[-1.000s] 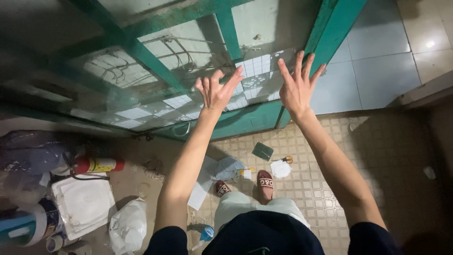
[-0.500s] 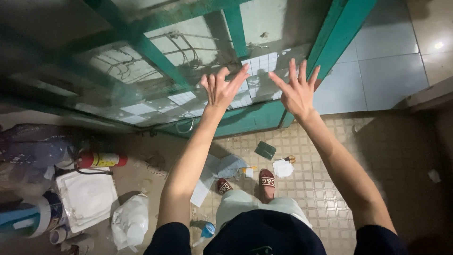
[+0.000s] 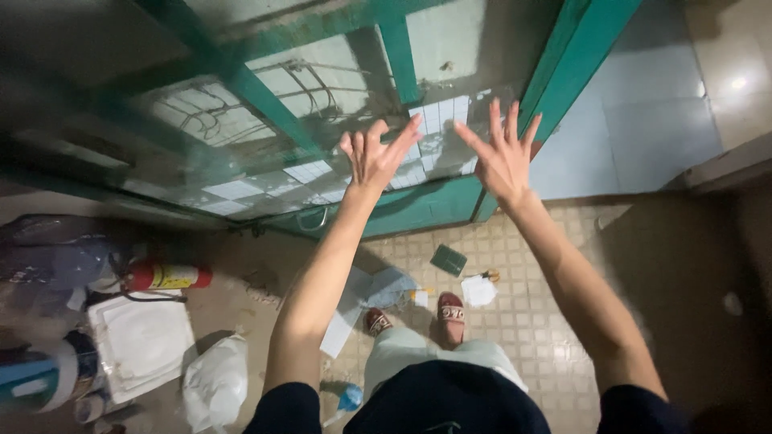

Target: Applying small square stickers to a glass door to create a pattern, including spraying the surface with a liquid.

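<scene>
We are pressing our left hand (image 3: 375,157) and right hand (image 3: 503,156), fingers spread wide and holding nothing, against the green-framed glass door panel (image 3: 438,133) standing upright above the beige tiled floor (image 3: 539,313).

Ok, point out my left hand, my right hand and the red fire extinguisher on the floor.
left hand (image 3: 371,161), head view, on the back of the hand, raised to the glass door panel.
right hand (image 3: 503,157), head view, on the back of the hand.
red fire extinguisher (image 3: 167,276), head view, on the middle of its lying body.
</scene>
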